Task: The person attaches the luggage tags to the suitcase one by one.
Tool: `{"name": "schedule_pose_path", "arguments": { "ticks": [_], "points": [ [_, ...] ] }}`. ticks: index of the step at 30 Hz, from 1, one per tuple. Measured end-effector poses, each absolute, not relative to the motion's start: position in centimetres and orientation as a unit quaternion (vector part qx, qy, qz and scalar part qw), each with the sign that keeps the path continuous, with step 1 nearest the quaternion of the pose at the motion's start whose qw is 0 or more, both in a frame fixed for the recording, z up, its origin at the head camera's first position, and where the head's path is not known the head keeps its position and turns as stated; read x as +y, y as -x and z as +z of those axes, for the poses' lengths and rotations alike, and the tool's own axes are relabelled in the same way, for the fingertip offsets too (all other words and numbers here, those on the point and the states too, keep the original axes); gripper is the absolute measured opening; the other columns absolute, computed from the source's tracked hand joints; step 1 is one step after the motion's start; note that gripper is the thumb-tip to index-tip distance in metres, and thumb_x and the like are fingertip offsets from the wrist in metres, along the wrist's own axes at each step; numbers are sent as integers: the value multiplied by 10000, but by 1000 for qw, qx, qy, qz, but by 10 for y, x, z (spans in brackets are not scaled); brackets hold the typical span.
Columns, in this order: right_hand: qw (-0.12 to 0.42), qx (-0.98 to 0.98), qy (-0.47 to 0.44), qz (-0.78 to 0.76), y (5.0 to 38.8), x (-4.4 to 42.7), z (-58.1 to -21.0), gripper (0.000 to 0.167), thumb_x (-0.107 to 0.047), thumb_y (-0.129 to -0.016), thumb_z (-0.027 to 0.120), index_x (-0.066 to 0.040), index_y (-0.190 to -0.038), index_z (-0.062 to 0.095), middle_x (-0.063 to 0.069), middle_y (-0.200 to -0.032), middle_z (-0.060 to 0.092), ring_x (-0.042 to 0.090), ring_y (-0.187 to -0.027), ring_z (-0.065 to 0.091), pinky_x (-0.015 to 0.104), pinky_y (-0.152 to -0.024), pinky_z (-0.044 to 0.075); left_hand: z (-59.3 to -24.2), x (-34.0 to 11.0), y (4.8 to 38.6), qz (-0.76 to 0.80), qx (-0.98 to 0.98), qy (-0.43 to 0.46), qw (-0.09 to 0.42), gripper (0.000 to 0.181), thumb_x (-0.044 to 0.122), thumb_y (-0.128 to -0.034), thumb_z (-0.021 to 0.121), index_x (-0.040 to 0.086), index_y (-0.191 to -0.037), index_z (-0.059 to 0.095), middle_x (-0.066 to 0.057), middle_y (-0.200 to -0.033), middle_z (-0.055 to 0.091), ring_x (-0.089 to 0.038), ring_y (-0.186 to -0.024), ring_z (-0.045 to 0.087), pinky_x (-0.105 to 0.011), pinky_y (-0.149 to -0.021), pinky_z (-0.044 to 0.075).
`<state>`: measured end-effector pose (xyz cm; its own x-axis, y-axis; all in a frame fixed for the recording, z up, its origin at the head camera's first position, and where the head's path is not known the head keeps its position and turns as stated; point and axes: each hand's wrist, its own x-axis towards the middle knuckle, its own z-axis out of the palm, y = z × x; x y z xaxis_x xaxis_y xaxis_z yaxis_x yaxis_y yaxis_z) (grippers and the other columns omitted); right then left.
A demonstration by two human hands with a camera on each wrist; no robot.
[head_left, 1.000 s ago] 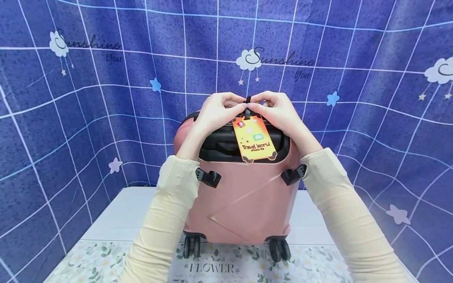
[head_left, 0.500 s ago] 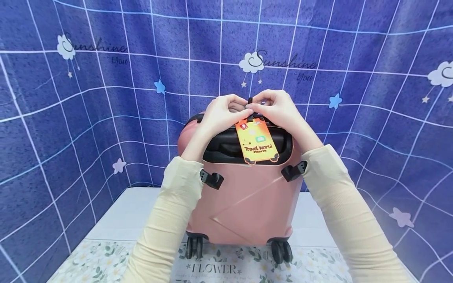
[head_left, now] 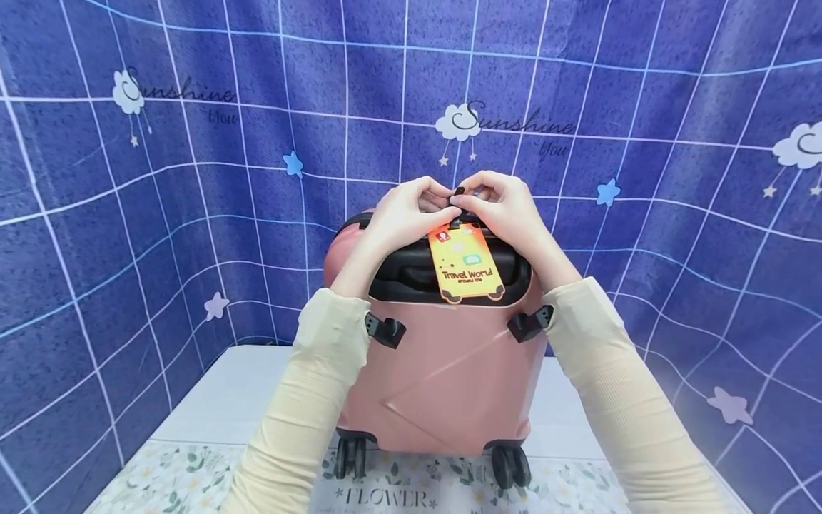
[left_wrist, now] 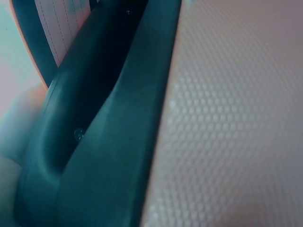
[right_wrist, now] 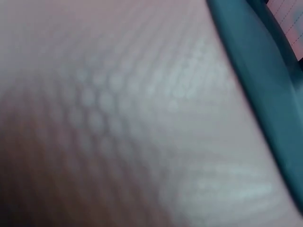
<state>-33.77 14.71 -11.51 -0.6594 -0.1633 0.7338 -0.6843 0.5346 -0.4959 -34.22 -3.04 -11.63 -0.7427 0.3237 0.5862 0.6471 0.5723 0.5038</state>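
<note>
A pink suitcase [head_left: 449, 378] stands upright on its black wheels in the head view. From its black top handle area hangs an orange and yellow luggage tag [head_left: 465, 264] printed "Travel World", its back turned to the left wrist view. My left hand [head_left: 406, 212] pinches the tag's black strap [head_left: 459, 191] from the left, thumb tip against it. Opposite, my right hand [head_left: 506, 207] pinches the same strap near its end between thumb and forefinger. The hands partly hide the strap loop and handle. The left wrist view shows the suitcase's black recess [left_wrist: 113, 123]; the right, mostly its ribbed shell [right_wrist: 142, 109].
A white surface [head_left: 212, 392] lies under the suitcase, with a flower-printed mat [head_left: 173, 475] in front. Behind and on both sides hangs a blue checked curtain [head_left: 359, 86] with clouds and stars. A black wrist mount [head_left: 385, 330] sits on each sleeve.
The view has shifted slightly. The strap's end now leans to the right instead of standing straight up. Both hands remain at the strap, their fingers slightly shifted.
</note>
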Motion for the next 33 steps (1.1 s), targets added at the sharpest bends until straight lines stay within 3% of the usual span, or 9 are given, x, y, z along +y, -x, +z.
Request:
{"name": "schedule_pose_path", "arguments": {
  "ticks": [7, 14, 19, 33],
  "points": [
    [304, -817, -259, 416, 336, 147, -115, 155, -163, -852, 677, -48, -956, 670, 16, -767, 666, 163, -698, 607, 166, -593, 452, -115, -30, 342, -347, -866, 284, 220, 335, 367, -853, 665, 170, -1117, 604, 5, -1068, 656, -115, -993, 653, -334, -948, 452],
    [288, -836, -252, 395, 337, 147, -115, 135, -168, -888, 634, -56, -958, 609, 28, -778, 631, 87, -666, 557, 194, -588, 418, -115, -30, 342, -332, -875, 281, 211, 311, 359, -869, 642, 173, -1113, 593, 9, -1077, 653, -125, -984, 655, -331, -924, 462],
    [275, -853, -247, 370, 336, 146, -115, 143, -185, -928, 578, -62, -998, 564, 34, -799, 584, 104, -657, 500, 223, -592, 380, -114, -30, 342, -320, -881, 280, 205, 305, 366, -877, 625, 176, -1113, 587, -4, -1095, 648, -134, -983, 649, -338, -911, 466],
    [279, -846, -255, 376, 335, 145, -115, 122, -169, -944, 545, -69, -1013, 532, 72, -899, 607, 99, -771, 603, 222, -652, 399, -114, -30, 339, -298, -888, 283, 208, 288, 363, -891, 594, 178, -1111, 573, 13, -1100, 642, -135, -976, 630, -364, -894, 451]
  ]
}}
